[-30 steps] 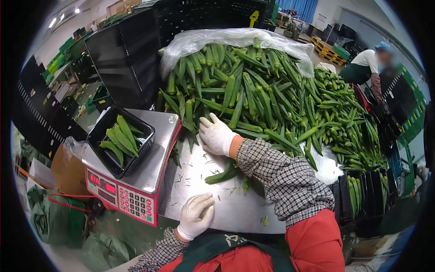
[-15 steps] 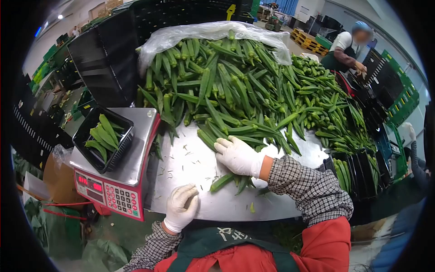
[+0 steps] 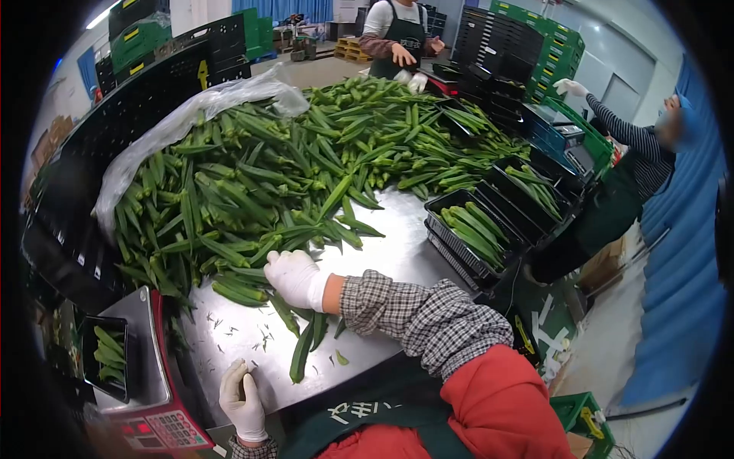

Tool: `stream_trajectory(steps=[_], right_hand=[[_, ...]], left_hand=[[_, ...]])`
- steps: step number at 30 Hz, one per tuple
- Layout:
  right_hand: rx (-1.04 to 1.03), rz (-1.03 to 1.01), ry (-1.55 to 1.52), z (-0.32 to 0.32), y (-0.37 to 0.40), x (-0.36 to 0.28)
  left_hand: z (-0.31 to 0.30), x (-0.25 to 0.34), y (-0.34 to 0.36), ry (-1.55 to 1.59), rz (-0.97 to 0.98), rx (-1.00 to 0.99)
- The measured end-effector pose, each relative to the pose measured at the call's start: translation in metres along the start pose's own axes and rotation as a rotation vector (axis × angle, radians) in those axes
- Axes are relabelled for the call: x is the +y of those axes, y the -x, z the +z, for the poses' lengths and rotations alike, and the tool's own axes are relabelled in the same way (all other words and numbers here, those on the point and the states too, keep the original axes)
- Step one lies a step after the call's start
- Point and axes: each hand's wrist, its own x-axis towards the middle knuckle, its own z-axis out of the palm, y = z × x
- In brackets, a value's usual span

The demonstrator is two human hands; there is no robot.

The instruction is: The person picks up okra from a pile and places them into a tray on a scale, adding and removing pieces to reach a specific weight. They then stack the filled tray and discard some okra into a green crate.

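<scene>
My right hand [image 3: 296, 280], in a white glove, lies at the near edge of a large heap of okra [image 3: 237, 191]. Its fingers are curled down onto okra pods, and its palm side is hidden. Below that wrist a few loose pods [image 3: 302, 353] rest on the metal table [image 3: 229, 325]. Near the table's front edge is my gloved left hand [image 3: 243, 399], loosely curled with thumb and fingers apart and nothing visible in it. To its left, a black tray [image 3: 90, 359] with okra pods sits on a red-framed scale [image 3: 153, 367].
Black trays of okra [image 3: 470, 233] stand at the table's right side. Clear plastic film [image 3: 168, 126] covers the heap's back edge. One co-worker [image 3: 394, 46] stands behind the heap; another person [image 3: 642, 145] reaches toward green crates [image 3: 554, 53] at right. Small scraps lie on the table.
The view has swung right, bringing the filled trays and second person fully into sight. My right hand stays at the heap's near edge, its fingers now more curled. My left hand stays near the front edge.
</scene>
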Motion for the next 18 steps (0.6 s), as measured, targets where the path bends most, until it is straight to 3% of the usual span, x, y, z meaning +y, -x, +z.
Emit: stream_trajectory(steps=[2, 4, 5, 8, 10, 12, 14, 16, 17, 18], right_hand=[[0.008, 0.042, -0.140, -0.012, 0.003, 0.003], [0.225, 0.093, -0.387, -0.022, 0.011, 0.003], [0.330, 0.117, -0.508, -0.027, 0.015, 0.003], [0.306, -0.029, -0.795, -0.048, 0.037, -0.015], [0.214, -0.176, -0.813, -0.045, 0.057, -0.038], [0.055, -0.302, -0.905, -0.040, 0.071, -0.059], [0.205, -0.279, -0.882, -0.032, 0.080, -0.061], [0.296, -0.239, -1.061, -0.039, 0.092, -0.045], [0.371, -0.186, -0.956, -0.036, 0.093, -0.031], [0.444, -0.133, -0.853, -0.030, 0.095, -0.017]], left_hand=[[0.003, 0.009, 0.000, 0.027, 0.041, -0.030], [0.003, 0.016, -0.002, 0.000, 0.093, -0.069], [0.006, 0.018, -0.003, 0.098, 0.040, -0.077], [0.020, 0.034, -0.008, 0.451, -0.111, -0.090], [0.037, 0.055, -0.017, 0.762, -0.180, -0.065], [0.043, 0.053, -0.023, 1.085, -0.364, -0.269], [0.048, 0.045, -0.021, 0.996, -0.375, -0.209], [0.039, 0.038, -0.024, 1.049, -0.419, -0.217], [0.030, 0.030, -0.026, 1.259, -0.481, -0.252], [0.024, 0.032, -0.026, 1.172, -0.572, -0.109]])
